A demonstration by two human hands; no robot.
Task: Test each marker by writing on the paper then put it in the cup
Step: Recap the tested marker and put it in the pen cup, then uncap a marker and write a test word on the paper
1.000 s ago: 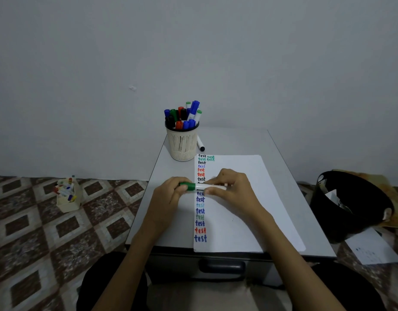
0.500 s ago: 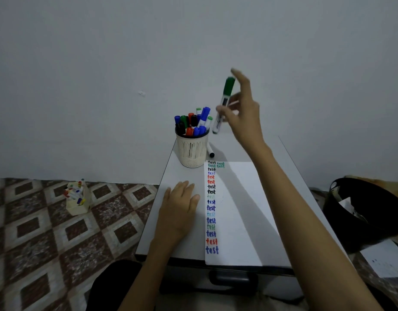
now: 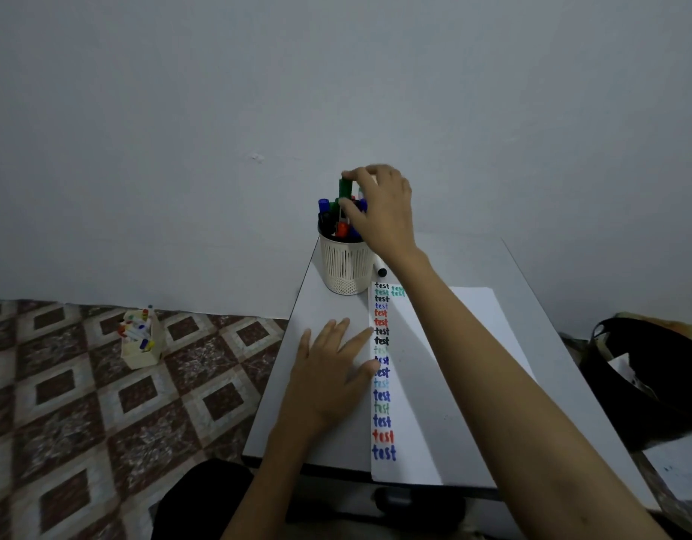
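Plainly, in the head view, the green marker (image 3: 345, 189) is held above the white slotted cup (image 3: 344, 267), which stands at the far left corner of the table (image 3: 324, 305); its lower end is lost among the other markers in the cup. It is gripped by the right hand (image 3: 383, 212), fingers curled round the barrel, one fingertip seemingly laid on the cap top. The left hand (image 3: 328, 380) is laid flat with fingers spread, holding nothing, touching the left edge of the paper (image 3: 453, 383). The crowded cup calls for a straight push down into a gap, release being delayed until the barrel is seated. The long axis is nearly upright, cap end up, writing end down
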